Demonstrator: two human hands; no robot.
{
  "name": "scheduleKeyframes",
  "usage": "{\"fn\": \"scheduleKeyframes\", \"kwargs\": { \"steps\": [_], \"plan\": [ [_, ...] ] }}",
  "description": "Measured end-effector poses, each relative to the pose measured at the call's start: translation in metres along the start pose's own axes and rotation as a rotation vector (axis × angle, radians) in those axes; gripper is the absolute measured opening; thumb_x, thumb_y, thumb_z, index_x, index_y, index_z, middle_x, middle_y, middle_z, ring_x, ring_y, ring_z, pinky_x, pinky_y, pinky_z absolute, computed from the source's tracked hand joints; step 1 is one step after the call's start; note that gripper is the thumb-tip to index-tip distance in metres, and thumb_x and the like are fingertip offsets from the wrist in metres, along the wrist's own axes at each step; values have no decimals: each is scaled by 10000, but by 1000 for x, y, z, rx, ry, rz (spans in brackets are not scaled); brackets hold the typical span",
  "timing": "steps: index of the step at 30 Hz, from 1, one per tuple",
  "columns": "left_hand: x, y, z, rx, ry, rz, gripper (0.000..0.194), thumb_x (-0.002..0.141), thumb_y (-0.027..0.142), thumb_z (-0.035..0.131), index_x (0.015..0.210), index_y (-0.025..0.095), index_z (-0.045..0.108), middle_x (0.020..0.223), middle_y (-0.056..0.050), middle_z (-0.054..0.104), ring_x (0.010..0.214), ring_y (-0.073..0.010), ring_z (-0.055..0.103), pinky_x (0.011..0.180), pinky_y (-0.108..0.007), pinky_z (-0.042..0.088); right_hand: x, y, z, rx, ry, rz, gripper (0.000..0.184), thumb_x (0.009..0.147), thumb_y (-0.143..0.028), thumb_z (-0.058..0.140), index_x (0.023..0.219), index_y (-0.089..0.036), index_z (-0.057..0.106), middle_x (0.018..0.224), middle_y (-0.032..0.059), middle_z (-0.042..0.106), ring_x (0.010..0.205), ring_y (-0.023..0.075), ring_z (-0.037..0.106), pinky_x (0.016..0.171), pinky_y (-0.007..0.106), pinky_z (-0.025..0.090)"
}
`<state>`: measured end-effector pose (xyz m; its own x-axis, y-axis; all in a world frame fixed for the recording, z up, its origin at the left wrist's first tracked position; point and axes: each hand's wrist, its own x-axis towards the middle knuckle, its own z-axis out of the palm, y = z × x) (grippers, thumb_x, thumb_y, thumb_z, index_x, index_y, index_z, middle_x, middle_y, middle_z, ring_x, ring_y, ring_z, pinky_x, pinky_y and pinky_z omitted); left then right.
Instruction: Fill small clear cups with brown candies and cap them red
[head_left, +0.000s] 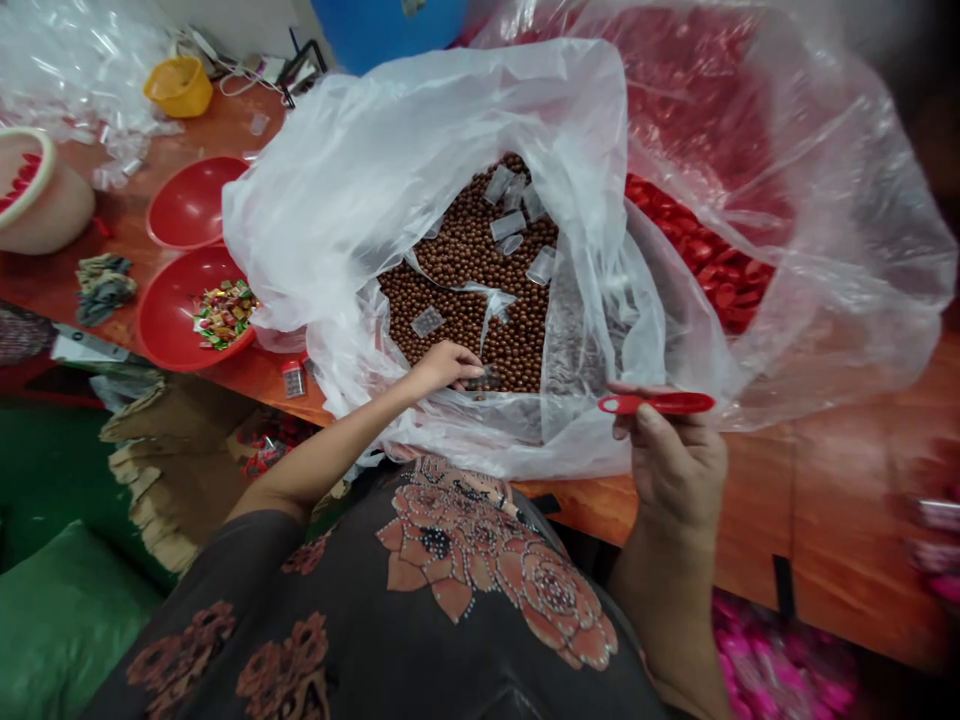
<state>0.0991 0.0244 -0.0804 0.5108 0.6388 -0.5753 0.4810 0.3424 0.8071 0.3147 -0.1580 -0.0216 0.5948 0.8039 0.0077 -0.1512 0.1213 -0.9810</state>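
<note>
My left hand [448, 366] is closed at the near edge of a mass of small brown balls [465, 315], its fingers pinching what looks like a small clear plastic container [487, 378]. The balls lie in a large translucent plastic bag [300, 180] with its mouth folded open. Several clear little containers [508, 226] rest on top of them. To the right, beyond the bag's near rim, my right hand [671, 455] grips a long red plastic piece [664, 403] with a hole at its left end. Its thumb presses on the piece from the near side.
Another clear bag with red plastic pieces [705, 255] stands at the right. On the left are a red bowl of wrapped sweets [225, 312], a second red bowl [187, 205], a white bucket [45, 200], a yellow tub [180, 88] and a filled container with a red cap [294, 380].
</note>
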Motion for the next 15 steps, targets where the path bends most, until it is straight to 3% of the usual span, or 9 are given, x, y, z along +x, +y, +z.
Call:
{"fn": "scheduleKeyframes", "kwargs": {
  "steps": [3, 7, 10, 15],
  "plan": [
    [5, 3, 12, -39, -34, 0, 155, 745, 171, 777, 888, 125, 742, 693, -8, 681, 489, -77, 585, 548, -248, 549, -2, 3, 9, -16, -14, 53, 229, 767, -312, 728, 942, -189, 645, 962, 56, 710, 637, 110, 623, 562, 256, 498],
    [7, 5, 18, -152, -114, -18, 180, 739, 128, 771, 913, 116, 726, 634, 13, 647, 500, -78, 599, 552, -229, 552, -3, 10, 20, 24, -6, 102, 437, 718, -282, 783, 1089, -257, 554, 936, -10, 699, 774, 135, 691, 647, 277, 578],
    [2, 3, 17, -234, -151, -27, 254, 741, 116, 760, 990, 111, 709, 625, 20, 630, 517, -79, 609, 572, -224, 554, 0, 17, 25, 33, 21, 119, 369, 677, -257, 811, 959, -231, 574, 930, -17, 689, 805, 118, 685, 698, 267, 587],
    [-15, 1, 9, -343, -132, 55, 614, 744, 121, 740, 1328, 173, 555, 724, 16, 645, 618, -106, 640, 628, -260, 563, 4, 29, 32, 104, 7, 204, 336, 603, -240, 851, 767, -202, 560, 935, -21, 677, 878, 123, 680, 808, 292, 581]
  ]
}}
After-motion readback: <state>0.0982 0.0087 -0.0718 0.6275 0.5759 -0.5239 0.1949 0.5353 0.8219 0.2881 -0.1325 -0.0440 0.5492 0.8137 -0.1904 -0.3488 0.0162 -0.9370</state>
